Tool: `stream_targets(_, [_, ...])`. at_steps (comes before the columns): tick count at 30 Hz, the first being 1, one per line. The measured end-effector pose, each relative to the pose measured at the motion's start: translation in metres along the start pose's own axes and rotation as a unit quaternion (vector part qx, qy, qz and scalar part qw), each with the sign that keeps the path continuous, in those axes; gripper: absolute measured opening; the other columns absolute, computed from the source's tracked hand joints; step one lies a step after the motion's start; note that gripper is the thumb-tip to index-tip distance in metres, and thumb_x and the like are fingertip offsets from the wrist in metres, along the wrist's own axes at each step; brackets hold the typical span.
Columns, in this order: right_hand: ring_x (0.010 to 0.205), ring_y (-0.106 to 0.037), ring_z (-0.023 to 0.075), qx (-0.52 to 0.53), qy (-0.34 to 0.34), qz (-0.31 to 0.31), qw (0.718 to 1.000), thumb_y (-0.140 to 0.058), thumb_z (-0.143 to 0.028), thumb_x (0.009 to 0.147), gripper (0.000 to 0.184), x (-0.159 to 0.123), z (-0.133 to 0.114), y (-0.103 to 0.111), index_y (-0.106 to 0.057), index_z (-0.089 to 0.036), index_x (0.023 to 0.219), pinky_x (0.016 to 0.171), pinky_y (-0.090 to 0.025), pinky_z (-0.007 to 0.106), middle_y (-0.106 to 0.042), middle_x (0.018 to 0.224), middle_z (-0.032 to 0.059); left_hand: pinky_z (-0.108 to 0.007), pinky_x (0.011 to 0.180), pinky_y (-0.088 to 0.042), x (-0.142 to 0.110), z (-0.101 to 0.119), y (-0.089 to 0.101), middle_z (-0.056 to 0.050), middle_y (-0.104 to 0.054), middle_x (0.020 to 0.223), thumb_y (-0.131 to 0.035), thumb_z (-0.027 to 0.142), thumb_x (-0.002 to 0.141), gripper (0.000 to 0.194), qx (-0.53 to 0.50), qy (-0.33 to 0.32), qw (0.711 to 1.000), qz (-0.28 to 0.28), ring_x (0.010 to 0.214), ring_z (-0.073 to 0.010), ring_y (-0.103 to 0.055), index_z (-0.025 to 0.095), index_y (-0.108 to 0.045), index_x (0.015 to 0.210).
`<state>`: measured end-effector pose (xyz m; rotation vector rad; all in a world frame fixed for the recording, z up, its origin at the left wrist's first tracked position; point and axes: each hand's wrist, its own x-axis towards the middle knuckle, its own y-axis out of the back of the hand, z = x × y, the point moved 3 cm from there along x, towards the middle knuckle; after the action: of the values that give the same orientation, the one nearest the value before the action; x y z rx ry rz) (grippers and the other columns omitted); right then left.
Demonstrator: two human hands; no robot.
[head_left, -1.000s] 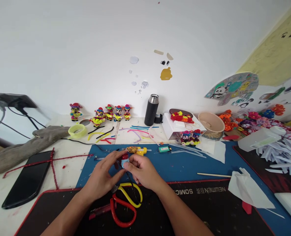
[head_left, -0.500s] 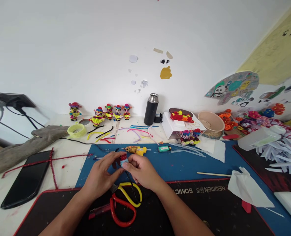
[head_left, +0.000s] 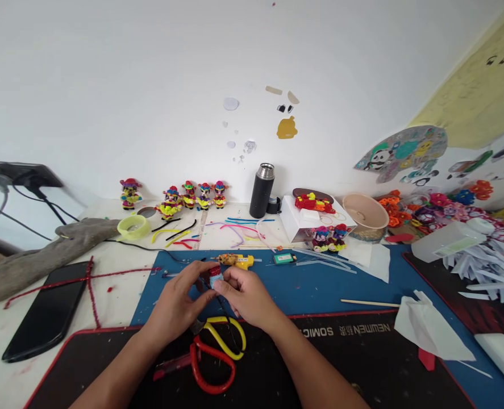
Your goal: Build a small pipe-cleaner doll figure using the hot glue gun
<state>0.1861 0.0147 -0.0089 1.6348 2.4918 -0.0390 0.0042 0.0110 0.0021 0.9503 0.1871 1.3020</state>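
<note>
Between my hands is a small fuzzy piece (head_left: 216, 276), dark red on top and light blue below, perhaps part of a pipe-cleaner figure. My right hand (head_left: 248, 293) pinches its blue part between thumb and fingers. Curled round the other side, my left hand (head_left: 182, 296) has its index fingertip at the red top and its thumb near the bottom. A thin black strand hangs below the piece. Scissors (head_left: 213, 363) with one yellow and one red handle lie under my hands, blades mostly hidden. Just beyond my fingers lies a yellow glue gun (head_left: 244, 261).
Several finished pipe-cleaner figures (head_left: 169, 203) stand along the wall, with loose pipe cleaners (head_left: 234, 226) before them. A black flask (head_left: 262, 191) stands upright beside a white box (head_left: 296, 225). A phone (head_left: 47, 312) lies left; a wooden stick (head_left: 369, 303) and tissue (head_left: 430, 329) lie right.
The red and blue piece has tilted a little and shifted slightly right between my fingers. Both hands stay in nearly the same place, and the other things have not moved.
</note>
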Motion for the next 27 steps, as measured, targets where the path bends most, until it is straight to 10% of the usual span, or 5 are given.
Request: stream_targets(27, [0.047,-0.041,0.0101,-0.018,0.003,0.008,1.0,-0.066,-0.062,0.097,0.045,-0.0007,-0.0009,0.0008,-0.057,-0.021,0.081,0.048,-0.029,0.023,-0.044,0.052,-0.0076,-0.037,0.087,-0.065,-0.0016,-0.0011,-0.0012,-0.009,-0.079,0.122,-0.063,0.038,0.101,0.034,0.03,-0.005,1.0,0.002,0.096,-0.0259,-0.079,0.026,-0.067,0.133])
